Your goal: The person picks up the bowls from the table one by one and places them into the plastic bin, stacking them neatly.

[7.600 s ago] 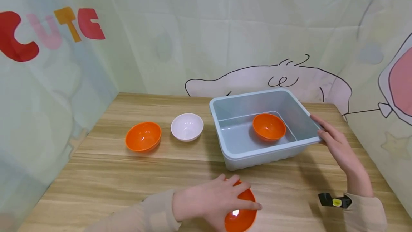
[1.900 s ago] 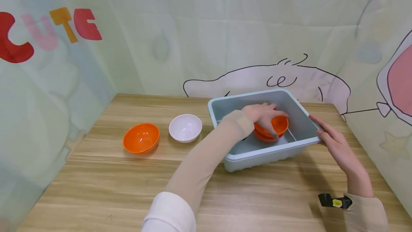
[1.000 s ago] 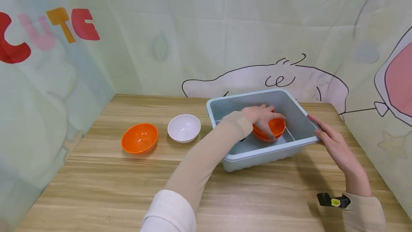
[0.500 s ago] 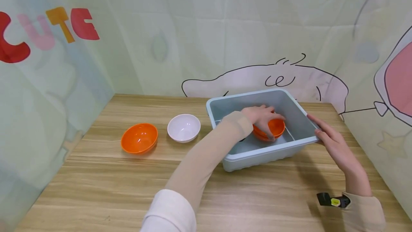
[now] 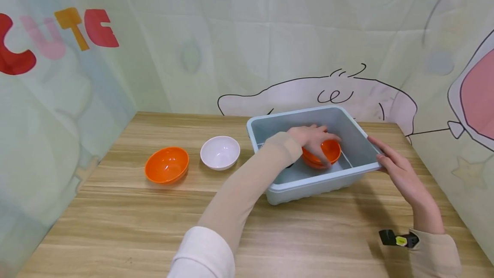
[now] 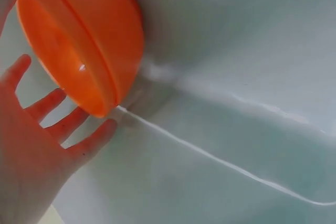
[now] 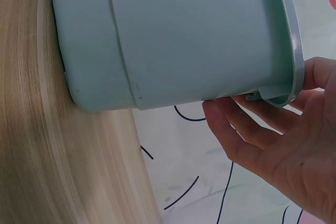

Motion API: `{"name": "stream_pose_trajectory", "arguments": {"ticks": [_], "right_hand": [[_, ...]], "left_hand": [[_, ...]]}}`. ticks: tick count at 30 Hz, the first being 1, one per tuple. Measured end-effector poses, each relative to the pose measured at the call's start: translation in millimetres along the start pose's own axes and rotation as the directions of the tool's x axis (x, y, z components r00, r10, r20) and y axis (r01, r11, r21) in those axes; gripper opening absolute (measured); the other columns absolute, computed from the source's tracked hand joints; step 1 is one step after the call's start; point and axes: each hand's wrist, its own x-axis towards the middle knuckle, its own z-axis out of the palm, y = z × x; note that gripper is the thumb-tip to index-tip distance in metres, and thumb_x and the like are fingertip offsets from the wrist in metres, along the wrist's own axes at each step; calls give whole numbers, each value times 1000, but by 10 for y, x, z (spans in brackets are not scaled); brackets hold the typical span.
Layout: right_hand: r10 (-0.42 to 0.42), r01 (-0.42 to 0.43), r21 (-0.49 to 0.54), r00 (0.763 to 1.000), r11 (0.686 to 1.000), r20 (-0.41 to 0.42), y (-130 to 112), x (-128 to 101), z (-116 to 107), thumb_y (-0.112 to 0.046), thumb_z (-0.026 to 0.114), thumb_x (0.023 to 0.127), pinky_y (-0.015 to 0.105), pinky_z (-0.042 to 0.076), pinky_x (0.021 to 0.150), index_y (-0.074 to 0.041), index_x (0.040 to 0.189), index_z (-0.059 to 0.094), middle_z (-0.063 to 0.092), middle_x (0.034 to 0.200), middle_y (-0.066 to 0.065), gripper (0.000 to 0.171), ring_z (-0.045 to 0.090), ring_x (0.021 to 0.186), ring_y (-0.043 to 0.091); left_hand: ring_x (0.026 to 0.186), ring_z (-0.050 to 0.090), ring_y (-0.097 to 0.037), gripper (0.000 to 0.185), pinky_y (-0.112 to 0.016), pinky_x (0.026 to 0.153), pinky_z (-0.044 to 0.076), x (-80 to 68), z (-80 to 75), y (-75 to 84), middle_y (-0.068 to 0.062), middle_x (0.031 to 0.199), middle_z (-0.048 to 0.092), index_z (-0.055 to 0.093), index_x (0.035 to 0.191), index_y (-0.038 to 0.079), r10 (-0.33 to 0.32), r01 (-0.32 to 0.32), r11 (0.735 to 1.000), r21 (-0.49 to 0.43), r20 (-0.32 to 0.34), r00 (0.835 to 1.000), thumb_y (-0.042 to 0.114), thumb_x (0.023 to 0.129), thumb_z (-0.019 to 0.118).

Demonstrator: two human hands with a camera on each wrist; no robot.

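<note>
left hand fingers spread over stacked orange plastic bowls inside pale blue plastic tub, right hand fingers hooked under tub rim

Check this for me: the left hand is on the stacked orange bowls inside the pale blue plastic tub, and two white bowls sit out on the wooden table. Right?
Not quite. In the head view only one white bowl sits on the wooden table; the other is an orange plastic bowl. The rest holds: the left hand is on the stacked orange bowls inside the pale blue plastic tub.

Bin walls around stacked bowls
</note>
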Motion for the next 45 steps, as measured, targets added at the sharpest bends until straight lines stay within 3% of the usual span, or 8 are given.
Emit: {"name": "stream_pose_trajectory", "arguments": {"ticks": [12,22,28,32,39,45], "right_hand": [[3,-3,-2,1000,1000,-2,-3,4,-14,-22,31,106,5,45,82,-17,153,26,31,152,21,47,40,111,-16],[-27,27,16,1000,1000,-10,-5,-5,16,-19,31,106,6,45,82,-16,152,28,36,151,8,47,42,112,-15],[-31,32,24,999,999,-11,-9,8,25,-20,31,106,6,46,82,-16,152,28,38,149,5,47,43,112,-14],[-36,36,25,999,999,-9,-11,9,25,-20,31,106,6,46,82,-16,152,28,37,150,7,47,43,112,-13],[-33,33,26,999,999,-4,-16,7,27,-21,31,106,7,46,83,-16,153,27,36,151,12,47,43,113,-14],[-19,19,19,1000,1000,-3,-18,7,22,-21,31,106,7,46,82,-16,153,27,35,150,15,47,42,111,-15]], "left_hand": [[139,23,-16,80,-38,110,36,-6,-111,46,5,158,16,18,149,49,2,-2,1000,11,1,1000,65,82,59],[143,20,-18,78,-40,113,33,-77,-154,87,4,161,10,16,150,47,-13,13,1000,2,-4,1000,64,84,56],[145,16,-18,76,-42,113,34,-142,-199,113,5,162,7,15,149,50,-66,66,998,-15,-3,998,64,86,53],[146,14,-17,73,-42,113,34,-188,-227,125,6,163,5,14,149,51,-97,97,995,-19,-2,995,62,88,52],[147,15,-19,69,-42,116,30,-226,-259,134,4,163,7,13,150,49,-66,68,997,40,-50,997,62,91,47],[149,11,-20,68,-45,118,27,-264,-328,166,6,163,5,12,149,52,-61,64,998,24,-81,995,63,91,46]]}}
